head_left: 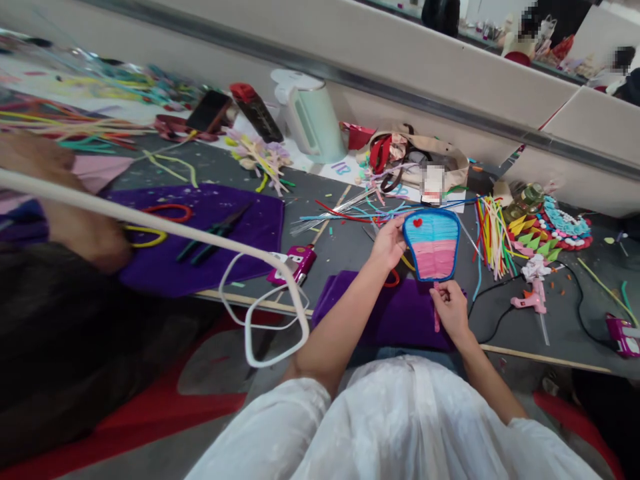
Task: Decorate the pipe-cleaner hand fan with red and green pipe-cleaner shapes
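A fan-shaped piece (pixel 435 247) has a blue upper half, a pink lower half, a dark blue rim and a small red heart at its upper left. My left hand (pixel 390 245) is closed on its left edge. Below the piece, my right hand (pixel 451 308) pinches the pink handle (pixel 437 321). Both hands are above a folded purple cloth (pixel 390 310) at the table's front edge. Part of an orange-handled tool (pixel 393 279) shows beside my left wrist.
A pink glue gun (pixel 534 298) with its cord lies at right, near colored pipe cleaners (pixel 493 237). Behind are a bag (pixel 450 160) and a mint pitcher (pixel 317 120). Another person's arm (pixel 80 213) and pliers (pixel 213 233) are at left.
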### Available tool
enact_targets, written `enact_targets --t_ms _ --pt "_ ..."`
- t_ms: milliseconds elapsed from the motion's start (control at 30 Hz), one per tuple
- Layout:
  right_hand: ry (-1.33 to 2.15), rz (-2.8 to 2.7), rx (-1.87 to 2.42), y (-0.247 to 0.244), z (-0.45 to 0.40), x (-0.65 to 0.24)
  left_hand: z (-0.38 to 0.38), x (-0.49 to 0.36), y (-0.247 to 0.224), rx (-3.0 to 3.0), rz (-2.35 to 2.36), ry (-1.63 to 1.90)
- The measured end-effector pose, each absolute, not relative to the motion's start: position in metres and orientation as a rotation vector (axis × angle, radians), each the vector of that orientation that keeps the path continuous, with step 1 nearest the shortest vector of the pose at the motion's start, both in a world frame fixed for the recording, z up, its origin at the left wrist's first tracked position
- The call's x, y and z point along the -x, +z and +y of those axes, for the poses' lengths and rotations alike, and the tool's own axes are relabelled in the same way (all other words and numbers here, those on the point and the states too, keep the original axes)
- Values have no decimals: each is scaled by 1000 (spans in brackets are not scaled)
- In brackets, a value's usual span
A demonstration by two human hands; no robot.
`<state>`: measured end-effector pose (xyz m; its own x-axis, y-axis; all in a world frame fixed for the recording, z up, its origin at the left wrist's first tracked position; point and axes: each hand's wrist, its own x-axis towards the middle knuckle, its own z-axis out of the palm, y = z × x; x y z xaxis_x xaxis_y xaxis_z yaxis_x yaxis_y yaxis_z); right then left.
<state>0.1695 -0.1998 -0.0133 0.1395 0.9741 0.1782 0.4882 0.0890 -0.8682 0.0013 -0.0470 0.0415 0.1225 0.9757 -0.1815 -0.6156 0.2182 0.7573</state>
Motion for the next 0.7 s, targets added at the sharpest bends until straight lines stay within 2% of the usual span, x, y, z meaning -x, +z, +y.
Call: enact_targets --t_ms 167,367,533,700 --pt "802 -1448 1569 -20 -207 -167 -47 -7 19 -452 802 1242" --pt "757 -1611 1649 -22 -213 -178 -52 -7 3 -581 823 1223" --pt "458 -1839 1682 5 -211 -189 -62 -8 9 -620 836 1217" --pt "215 -1933 1418 46 -192 -184 -73 -12 23 -634 799 1271"
